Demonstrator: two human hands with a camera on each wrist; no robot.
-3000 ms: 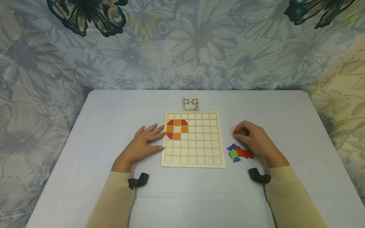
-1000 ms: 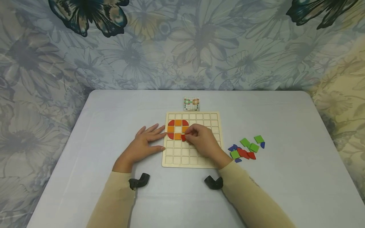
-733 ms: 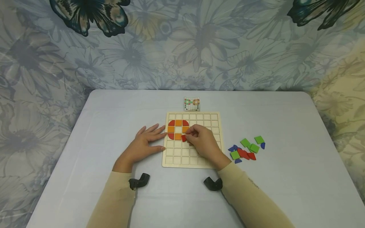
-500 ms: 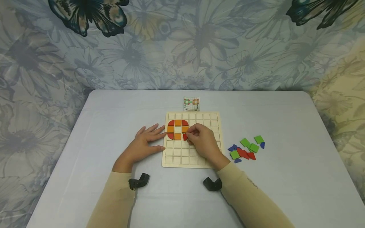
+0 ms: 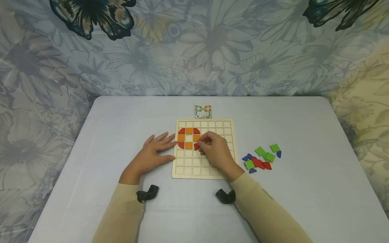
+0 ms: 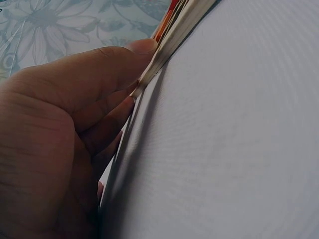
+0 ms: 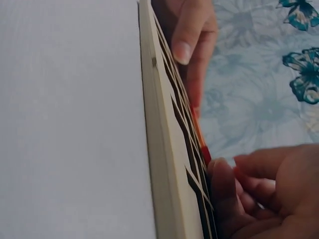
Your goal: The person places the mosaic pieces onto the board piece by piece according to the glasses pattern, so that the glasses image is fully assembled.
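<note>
A wooden grid board (image 5: 206,168) lies on the table. My right hand (image 5: 217,150) pinches a red quarter-circle tile (image 5: 196,146) between thumb and fingertips, over the cell at the lower right corner of a tile ring. Three red quarter-circle tiles (image 5: 181,131) and several orange square tiles (image 5: 188,145) form that ring around a bare cell. With fingers spread, my left hand (image 5: 149,153) rests on the table, its fingertips and thumb at the board's left edge. In the left wrist view, the thumb (image 6: 142,47) touches the board's side.
Right of the board lie loose tiles: several green squares (image 5: 269,157), red pieces (image 5: 258,163) and blue pieces (image 5: 278,154). A small pattern card (image 5: 203,110) sits just behind the board. The white table (image 5: 182,209) meets a flowered backdrop (image 5: 212,50).
My right hand has moved left from the loose tiles to the board, carrying the red quarter-circle tile. Lately the tile has shifted slightly into the ring's corner. The left hand has stayed still.
</note>
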